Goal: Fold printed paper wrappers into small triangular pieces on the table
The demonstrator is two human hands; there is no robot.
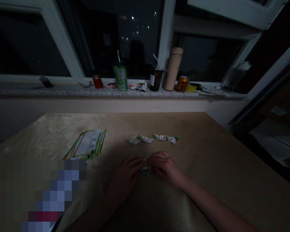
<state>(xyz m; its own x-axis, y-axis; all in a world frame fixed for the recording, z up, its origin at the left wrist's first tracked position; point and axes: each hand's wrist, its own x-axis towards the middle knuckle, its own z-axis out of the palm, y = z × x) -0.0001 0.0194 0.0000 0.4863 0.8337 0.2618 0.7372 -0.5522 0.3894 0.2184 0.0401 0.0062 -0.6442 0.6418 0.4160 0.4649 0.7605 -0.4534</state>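
Note:
A small piece of folded printed paper [145,170], green and white, lies on the table between my two hands. My left hand [127,170] is closed on its left side, the fingertips at its upper edge. From the right, the bent fingers of my right hand [165,167] pinch the same paper near its top. The fingers partly cover it, and dim light hides the details of the folds. Just beyond my hands, several folded paper pieces [160,137] with similar green and white print rest in a loose row.
A stack of printed green leaflets [89,143] lies left on the wooden table [207,154]. On the stone windowsill [74,91] stand a green cup [120,77], a dark cup [156,80], a tall beige flask [174,69], an orange can [182,83] and a red jar [98,82].

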